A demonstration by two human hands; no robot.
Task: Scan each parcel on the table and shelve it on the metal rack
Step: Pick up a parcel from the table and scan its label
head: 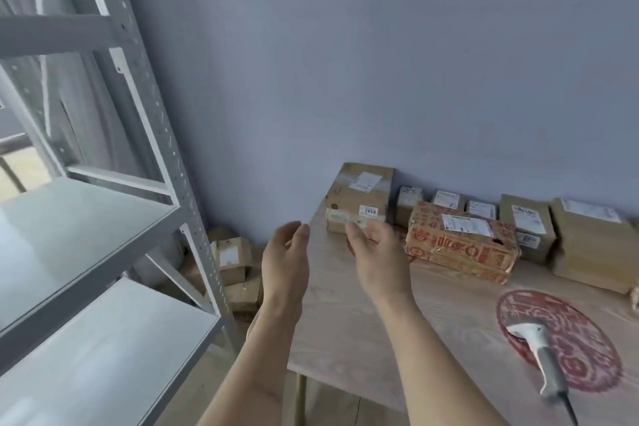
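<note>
Several cardboard parcels stand in a row along the wooden table's [349, 332] back edge. The leftmost is a brown box [359, 199] with a white label reading 2859. Right of it lies a flat parcel with red print [460, 242]. My left hand [285, 263] hovers over the table's left edge, fingers relaxed and holding nothing. My right hand [377, 252] is just in front of the 2859 box, fingers relaxed, holding nothing. A white and grey barcode scanner [539, 356] lies on the table at the right. The grey metal rack [103, 252] stands at the left.
More brown boxes [529, 225] and a larger one [591, 242] fill the back right of the table. Small cartons [235, 259] are piled on the floor between rack and table. A red round print [567, 332] marks the tabletop under the scanner.
</note>
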